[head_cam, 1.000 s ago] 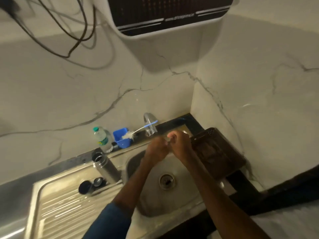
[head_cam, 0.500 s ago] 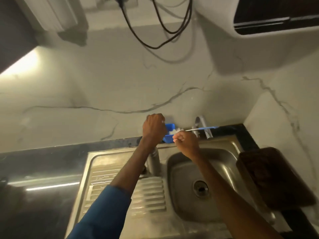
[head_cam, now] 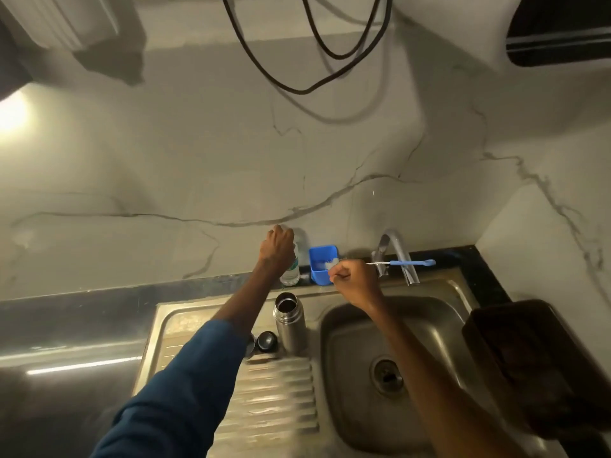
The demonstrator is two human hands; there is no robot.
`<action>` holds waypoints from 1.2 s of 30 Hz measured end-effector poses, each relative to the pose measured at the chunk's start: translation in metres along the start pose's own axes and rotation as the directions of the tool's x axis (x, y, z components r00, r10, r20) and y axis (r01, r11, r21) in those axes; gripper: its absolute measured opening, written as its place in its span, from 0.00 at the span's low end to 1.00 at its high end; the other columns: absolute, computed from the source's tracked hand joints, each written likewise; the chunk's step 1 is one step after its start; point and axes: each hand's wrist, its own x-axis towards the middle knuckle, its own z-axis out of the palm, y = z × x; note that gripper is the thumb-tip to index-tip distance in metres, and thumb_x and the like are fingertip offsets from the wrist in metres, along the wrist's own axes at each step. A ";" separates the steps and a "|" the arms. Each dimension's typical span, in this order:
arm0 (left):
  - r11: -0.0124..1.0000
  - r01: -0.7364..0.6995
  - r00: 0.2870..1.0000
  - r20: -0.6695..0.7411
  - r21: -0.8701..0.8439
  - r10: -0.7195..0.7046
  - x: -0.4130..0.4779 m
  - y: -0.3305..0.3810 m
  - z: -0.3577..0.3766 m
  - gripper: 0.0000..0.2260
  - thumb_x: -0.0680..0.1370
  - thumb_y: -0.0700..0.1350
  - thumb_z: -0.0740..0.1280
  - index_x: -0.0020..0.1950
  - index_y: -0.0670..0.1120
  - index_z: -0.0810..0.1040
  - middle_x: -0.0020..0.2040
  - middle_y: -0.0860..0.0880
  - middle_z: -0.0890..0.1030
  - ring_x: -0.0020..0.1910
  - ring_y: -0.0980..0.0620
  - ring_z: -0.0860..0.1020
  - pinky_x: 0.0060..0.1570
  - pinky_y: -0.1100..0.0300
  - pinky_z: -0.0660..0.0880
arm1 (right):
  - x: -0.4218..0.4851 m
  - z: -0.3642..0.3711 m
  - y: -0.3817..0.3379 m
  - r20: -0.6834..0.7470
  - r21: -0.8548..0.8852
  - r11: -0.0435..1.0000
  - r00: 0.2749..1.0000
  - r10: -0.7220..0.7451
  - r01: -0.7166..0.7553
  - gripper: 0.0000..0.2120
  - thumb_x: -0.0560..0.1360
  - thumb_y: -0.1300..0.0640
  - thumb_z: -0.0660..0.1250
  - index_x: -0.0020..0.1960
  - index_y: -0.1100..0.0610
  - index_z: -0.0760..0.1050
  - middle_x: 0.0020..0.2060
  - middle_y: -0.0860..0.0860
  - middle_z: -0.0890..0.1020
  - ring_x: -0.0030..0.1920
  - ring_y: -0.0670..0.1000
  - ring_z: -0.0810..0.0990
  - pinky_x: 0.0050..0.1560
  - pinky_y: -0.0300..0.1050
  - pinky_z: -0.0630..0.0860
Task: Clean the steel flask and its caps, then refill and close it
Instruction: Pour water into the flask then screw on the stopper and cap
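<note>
The steel flask [head_cam: 289, 327] stands upright and uncapped on the sink's drainboard [head_cam: 271, 404]. To its left lies a dark round cap [head_cam: 267, 341]. A second cap [head_cam: 250, 346] is half hidden behind my left sleeve. My left hand [head_cam: 277, 246] reaches to the back wall and grips the top of a clear plastic bottle [head_cam: 291, 271]. My right hand [head_cam: 355, 280] is a closed fist over the basin's back rim, just in front of a blue-handled bottle brush [head_cam: 413, 262]. I see nothing in that fist, and I cannot tell whether it touches the brush.
The brush's white bristles rest in a blue cup [head_cam: 322, 259] on the back ledge, and its handle crosses the steel tap [head_cam: 395, 251]. The basin [head_cam: 347, 375] has a centre drain. A dark brown tray [head_cam: 529, 365] leans at its right. Black cables [head_cam: 317, 54] hang above.
Both hands left the spot under the tap. My left hand moved left and back onto the plastic bottle, and my right fist went up toward the brush. My head turned left.
</note>
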 end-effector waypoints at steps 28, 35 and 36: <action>0.656 -0.539 0.842 -0.301 -0.529 0.449 -0.081 0.059 -0.160 0.13 0.76 0.51 0.77 0.60 0.52 0.86 0.53 0.51 0.86 0.50 0.48 0.83 0.51 0.47 0.82 | -0.004 -0.067 -0.075 -0.012 0.114 0.920 0.927 -0.375 0.374 0.31 0.65 0.42 0.83 0.62 0.52 0.77 0.50 0.44 0.85 0.49 0.46 0.84 0.51 0.39 0.80; 0.589 -0.539 0.824 -0.234 -0.602 0.515 -0.101 0.084 -0.147 0.11 0.80 0.45 0.73 0.62 0.48 0.85 0.55 0.54 0.85 0.52 0.57 0.83 0.48 0.68 0.78 | -0.035 -0.092 -0.054 0.082 0.168 0.928 0.934 -0.349 0.332 0.26 0.67 0.53 0.84 0.61 0.54 0.79 0.50 0.47 0.87 0.51 0.50 0.86 0.55 0.50 0.84; 0.601 -0.517 0.843 -0.242 -0.609 0.480 -0.105 0.087 -0.142 0.11 0.80 0.46 0.73 0.62 0.49 0.86 0.55 0.55 0.86 0.52 0.57 0.83 0.49 0.64 0.80 | -0.039 -0.093 -0.053 0.077 0.179 0.928 0.935 -0.345 0.328 0.26 0.66 0.54 0.84 0.61 0.54 0.79 0.50 0.47 0.87 0.50 0.50 0.86 0.54 0.50 0.84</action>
